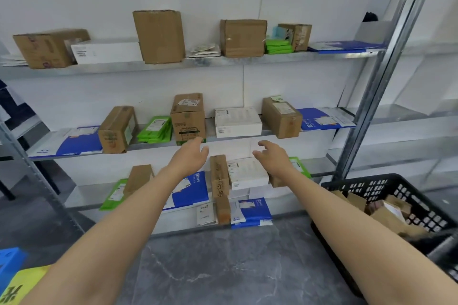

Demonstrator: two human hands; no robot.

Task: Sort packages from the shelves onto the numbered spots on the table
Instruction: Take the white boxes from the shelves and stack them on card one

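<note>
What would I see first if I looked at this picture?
Two bare arms stretch out in the middle, left hand and right hand open and empty. Behind them, metal shelves hold brown boxes, green packets and blue packets. A black basket sits at the right.

Labels on the shelf boxes are way too small and fuzzy to read. The black basket at lower right runs off the frame edge, same for the yellow sheet at lower left. The right hand covers most of a brown box just below it.
</note>
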